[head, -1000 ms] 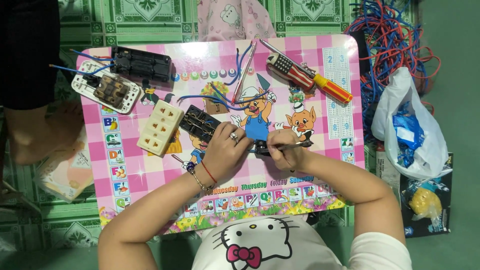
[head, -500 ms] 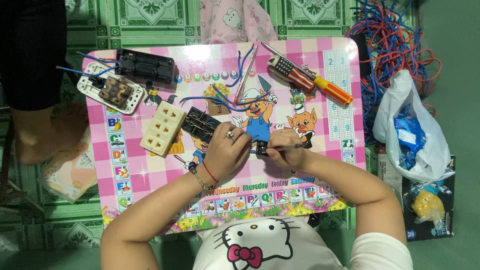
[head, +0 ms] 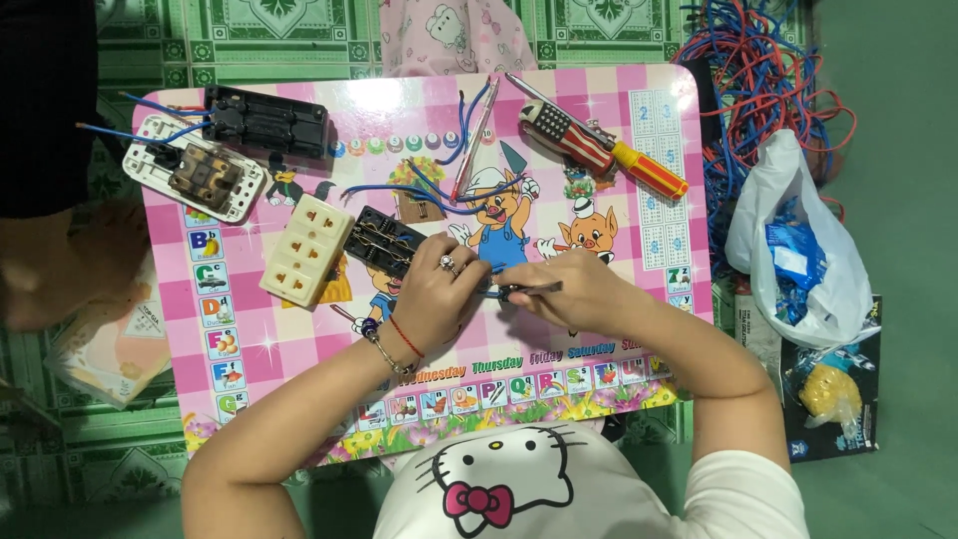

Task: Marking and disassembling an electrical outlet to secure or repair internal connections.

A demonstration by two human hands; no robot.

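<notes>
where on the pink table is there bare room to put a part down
Free patches: the right strip of the pink table below the screwdriver, and the left strip under the cream socket. Crowded: the top left with the white switch plate and black housing, and the middle around both hands.

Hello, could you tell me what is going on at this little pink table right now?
A person in a white shirt sits at a pink picture-printed table. Their left hand rests beside a black socket insert and pinches a blue wire, while their right hand holds a slim dark tool to it. A cream multi-hole socket block lies alongside, a white switch plate with blue wires sits at the far corner, and a striped-handled screwdriver and an orange-handled one lie unused.
</notes>
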